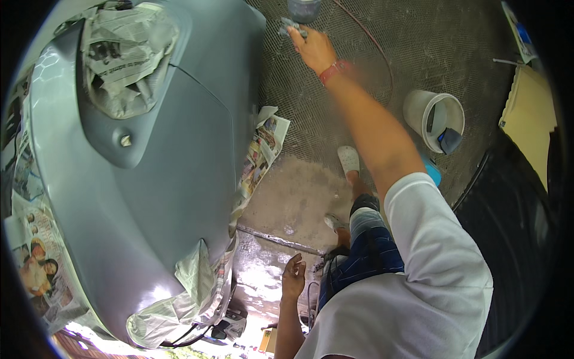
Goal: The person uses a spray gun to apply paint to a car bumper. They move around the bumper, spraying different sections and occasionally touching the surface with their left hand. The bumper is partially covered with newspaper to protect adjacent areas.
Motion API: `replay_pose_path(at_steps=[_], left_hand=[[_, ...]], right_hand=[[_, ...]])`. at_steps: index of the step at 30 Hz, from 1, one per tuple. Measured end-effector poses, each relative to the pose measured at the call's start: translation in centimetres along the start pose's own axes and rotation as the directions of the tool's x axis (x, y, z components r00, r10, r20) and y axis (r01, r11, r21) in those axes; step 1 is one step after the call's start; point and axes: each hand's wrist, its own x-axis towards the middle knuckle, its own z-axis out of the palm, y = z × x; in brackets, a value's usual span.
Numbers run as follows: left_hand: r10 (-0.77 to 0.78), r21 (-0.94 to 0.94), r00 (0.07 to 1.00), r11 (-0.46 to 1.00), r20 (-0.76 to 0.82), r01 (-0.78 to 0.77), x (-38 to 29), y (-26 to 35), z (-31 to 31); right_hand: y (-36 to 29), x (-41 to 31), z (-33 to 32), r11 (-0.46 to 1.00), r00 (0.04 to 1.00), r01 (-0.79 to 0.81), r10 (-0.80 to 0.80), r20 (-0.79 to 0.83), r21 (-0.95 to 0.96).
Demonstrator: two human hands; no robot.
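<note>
My right hand (315, 48), with a red band at the wrist, reaches forward to the top of the view. Its fingers pinch a crumpled greyish cloth or plastic piece (293, 28), just below a greyish plastic container (304, 10) partly cut off by the top edge. My left hand (294, 278) hangs low beside the car with fingers loosely curled; nothing shows in it. At left stands a car with a smooth, dull grey body panel (179, 148). Crumpled newspaper (130, 58) covers a lamp-shaped area, and more newspaper (193, 287) covers its near corner.
To the right, a white plastic bucket (410, 110) lies tilted, a dark blue thing at its mouth. A blue object (431, 170) shows beside my arm. A thin reddish hose (376, 42) crosses the textured floor. Newspaper (269, 143) sticks out beside the car. A black panel (502, 224) stands at right.
</note>
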Motion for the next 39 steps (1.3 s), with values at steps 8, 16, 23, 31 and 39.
replay_pose_path(at_steps=[8, 16, 23, 31, 39], left_hand=[[0.132, -0.062, 0.991, 0.989, -0.02, -0.133, 0.7, -2.7, 0.5], [0.407, 0.047, 0.896, 0.906, 0.175, -0.421, 0.6, 3.7, -0.5], [0.495, -0.579, 0.74, 0.796, 0.456, -0.177, -0.6, 15.1, -1.0], [0.489, -0.779, 0.748, 0.624, 0.449, 0.06, -1.3, 18.0, 0.5], [0.355, -0.884, 0.913, 0.468, 0.201, 0.013, -0.8, 25.7, 6.6]], right_hand=[[-2.0, -10.4, -2.9, 0.994, 0.991, 0.091, -0.085, 0.099, -0.06], [-5.8, -35.4, -12.5, 0.973, 0.868, 0.154, -0.049, 0.495, -0.174], [-13.4, -43.6, -14.8, 0.914, 0.708, 0.351, -0.116, 0.697, -0.205], [-15.7, -40.5, -16.2, 0.887, 0.561, 0.416, -0.079, 0.824, -0.198], [-8.7, -34.9, -28.9, 0.936, 0.597, 0.253, 0.046, 0.801, -0.243]])
